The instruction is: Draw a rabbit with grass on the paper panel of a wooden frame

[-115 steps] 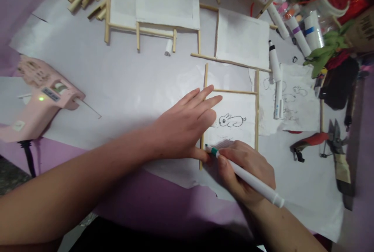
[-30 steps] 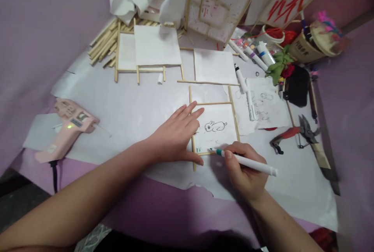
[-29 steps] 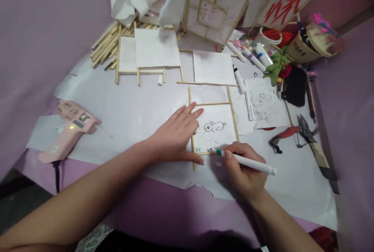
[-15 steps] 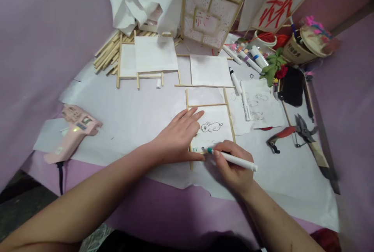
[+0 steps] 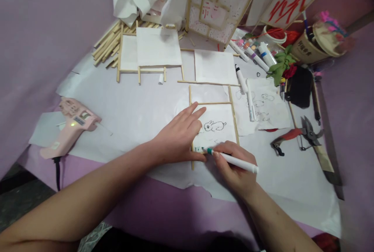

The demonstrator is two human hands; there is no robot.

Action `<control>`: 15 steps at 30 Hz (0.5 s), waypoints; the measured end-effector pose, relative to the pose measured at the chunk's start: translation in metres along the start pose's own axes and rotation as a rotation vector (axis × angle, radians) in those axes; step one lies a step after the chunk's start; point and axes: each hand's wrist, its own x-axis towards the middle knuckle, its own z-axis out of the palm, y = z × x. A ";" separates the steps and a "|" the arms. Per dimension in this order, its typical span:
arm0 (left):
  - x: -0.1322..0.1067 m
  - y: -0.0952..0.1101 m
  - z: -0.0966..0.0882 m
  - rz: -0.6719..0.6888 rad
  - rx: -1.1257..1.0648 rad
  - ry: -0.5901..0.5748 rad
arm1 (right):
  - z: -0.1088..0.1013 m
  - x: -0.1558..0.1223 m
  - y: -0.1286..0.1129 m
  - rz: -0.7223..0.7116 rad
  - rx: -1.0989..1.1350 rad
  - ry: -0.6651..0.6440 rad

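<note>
My left hand (image 5: pixel 179 135) lies flat, fingers spread, on the left edge of a small bamboo-framed paper panel (image 5: pixel 217 135) with a black rabbit drawn on it. My right hand (image 5: pixel 235 166) is closed round a white marker with a green tip (image 5: pixel 233 161). The tip touches the panel's lower left corner, beside small green marks. Both hands rest on a big white paper sheet (image 5: pixel 137 107) over a purple cloth.
A pink glue gun (image 5: pixel 71 125) lies at the left, its light on. Bamboo sticks (image 5: pixel 105 47) and more framed panels (image 5: pixel 152 51) lie behind. A sketch sheet with markers (image 5: pixel 260 103), red-handled cutters (image 5: pixel 298 137), paint tubes (image 5: pixel 257 55) and a paper lantern (image 5: pixel 216 6) stand at the right and back.
The marker tip has slid left along the panel's lower edge to the corner, and green marks have appeared there. My left hand has stayed on the frame. The camera has shifted a little.
</note>
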 end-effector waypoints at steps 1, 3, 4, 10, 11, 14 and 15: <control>0.000 0.000 0.000 -0.002 -0.005 -0.001 | 0.000 0.000 0.000 -0.006 0.000 -0.003; 0.000 -0.001 0.001 -0.002 -0.011 0.000 | 0.001 0.000 0.000 -0.019 -0.005 -0.007; 0.000 -0.001 0.001 -0.001 -0.012 0.002 | 0.001 0.000 0.000 -0.025 -0.011 -0.005; -0.001 -0.001 0.002 0.010 -0.018 0.010 | 0.002 0.000 0.000 0.002 -0.039 0.003; -0.001 -0.001 0.002 0.011 -0.018 0.011 | 0.002 0.000 0.000 0.019 -0.029 0.003; -0.001 -0.001 0.001 0.012 -0.016 0.005 | 0.003 -0.001 0.000 0.085 0.024 0.020; -0.001 -0.001 0.001 0.013 -0.018 0.001 | 0.003 -0.002 0.000 0.100 0.038 0.024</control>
